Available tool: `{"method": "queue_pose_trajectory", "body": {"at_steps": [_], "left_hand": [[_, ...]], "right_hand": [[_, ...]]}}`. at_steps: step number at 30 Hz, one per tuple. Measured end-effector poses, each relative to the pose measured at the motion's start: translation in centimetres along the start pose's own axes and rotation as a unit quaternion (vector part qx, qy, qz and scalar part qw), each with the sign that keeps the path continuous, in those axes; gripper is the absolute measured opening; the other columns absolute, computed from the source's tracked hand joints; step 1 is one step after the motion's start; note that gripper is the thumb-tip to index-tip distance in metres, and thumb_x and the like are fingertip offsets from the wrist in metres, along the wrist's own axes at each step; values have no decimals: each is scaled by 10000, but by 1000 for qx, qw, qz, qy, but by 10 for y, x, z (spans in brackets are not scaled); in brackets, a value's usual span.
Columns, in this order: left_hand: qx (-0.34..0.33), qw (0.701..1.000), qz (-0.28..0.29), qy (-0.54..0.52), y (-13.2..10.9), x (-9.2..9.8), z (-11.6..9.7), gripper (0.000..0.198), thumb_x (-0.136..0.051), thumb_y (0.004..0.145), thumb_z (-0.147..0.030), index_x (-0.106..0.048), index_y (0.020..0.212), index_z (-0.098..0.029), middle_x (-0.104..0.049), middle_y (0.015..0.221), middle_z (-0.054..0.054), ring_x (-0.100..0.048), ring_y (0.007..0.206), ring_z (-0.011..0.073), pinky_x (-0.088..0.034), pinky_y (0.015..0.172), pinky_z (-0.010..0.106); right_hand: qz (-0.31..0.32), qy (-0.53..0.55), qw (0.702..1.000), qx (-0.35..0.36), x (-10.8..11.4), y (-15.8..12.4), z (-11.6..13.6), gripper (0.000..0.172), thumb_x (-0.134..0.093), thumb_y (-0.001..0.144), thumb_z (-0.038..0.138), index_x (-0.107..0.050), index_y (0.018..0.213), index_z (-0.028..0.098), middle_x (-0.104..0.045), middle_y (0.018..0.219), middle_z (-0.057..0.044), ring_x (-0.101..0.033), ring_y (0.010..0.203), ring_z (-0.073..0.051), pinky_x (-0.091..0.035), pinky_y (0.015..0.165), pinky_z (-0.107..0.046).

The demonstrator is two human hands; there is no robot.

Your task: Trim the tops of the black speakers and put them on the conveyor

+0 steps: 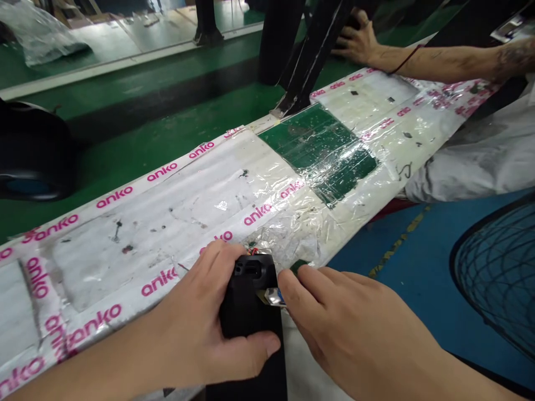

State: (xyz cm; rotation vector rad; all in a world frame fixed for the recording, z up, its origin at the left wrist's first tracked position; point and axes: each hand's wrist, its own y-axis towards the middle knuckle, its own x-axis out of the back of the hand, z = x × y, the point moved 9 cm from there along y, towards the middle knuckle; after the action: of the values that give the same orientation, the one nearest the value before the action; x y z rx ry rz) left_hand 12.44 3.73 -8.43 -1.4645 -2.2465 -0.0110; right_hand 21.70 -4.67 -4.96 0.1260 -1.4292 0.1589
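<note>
Near the bottom centre, a black plastic device (246,303) with a socket in its end is gripped by my left hand (204,320), thumb across its near face. Small coloured wires (254,250) show just past its far end. My right hand (334,312) is closed on a small tool with a metal tip (273,297), which points left against the device's right side. The tool's handle is mostly hidden in the fingers.
A white bench edge (200,184) with pink-lettered tape runs diagonally under the hands, with a green patch (321,150). Another person's arm (443,61) reaches in at upper right. A black mesh fan guard (497,278) stands at right; a dark rounded object (33,150) at left.
</note>
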Motion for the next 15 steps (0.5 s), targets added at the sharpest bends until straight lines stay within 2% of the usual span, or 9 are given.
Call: {"method": "queue_pose_trajectory", "body": {"at_steps": [4, 7, 10, 12, 15], "left_hand": [[3, 1000, 10, -2, 0, -1, -1, 426, -751, 785, -323, -523, 1141, -273, -536, 1085, 23, -571, 1036, 301, -519, 918, 506], [3, 1000, 16, 0, 0, -1, 0, 431, -768, 787, -338, -524, 1137, -273, -527, 1092, 23, -567, 1039, 295, -523, 918, 496], [-5, 1000, 11, -1, 0, 0, -1, 396, -763, 788, -321, -527, 1102, -271, -528, 1057, 12, -569, 1020, 279, -524, 923, 484], [-9, 1000, 8, -1, 1, 1, -1, 379, -755, 784, -313, -528, 1083, -270, -535, 1038, 9, -570, 1012, 275, -526, 923, 477], [4, 1000, 0, 0, 2, 2, 0, 360, -750, 780, -341, -536, 1059, -265, -549, 1014, 10, -573, 1001, 279, -537, 898, 467]], "right_hand": [[5, 26, 1000, 1, -2, -1, -3, 525, -549, 625, 75, -470, 1110, 260, -585, 744, 27, -529, 548, -213, -248, 530, -366], [2, 51, 999, 10, -6, -2, -5, 374, -521, 751, 54, -461, 1059, 258, -557, 729, 30, -491, 549, -195, -244, 546, -363], [-6, 49, 999, 14, -8, -2, -5, 247, -449, 905, 74, -469, 1092, 235, -545, 726, 22, -489, 563, -197, -253, 564, -365], [-11, 41, 999, 14, -8, -1, -5, 230, -433, 932, 87, -475, 1109, 228, -545, 727, 19, -493, 571, -200, -256, 571, -367], [-12, 39, 999, 17, -7, 0, -4, 250, -456, 897, 76, -474, 1088, 236, -547, 719, 21, -489, 570, -200, -260, 570, -367]]}}
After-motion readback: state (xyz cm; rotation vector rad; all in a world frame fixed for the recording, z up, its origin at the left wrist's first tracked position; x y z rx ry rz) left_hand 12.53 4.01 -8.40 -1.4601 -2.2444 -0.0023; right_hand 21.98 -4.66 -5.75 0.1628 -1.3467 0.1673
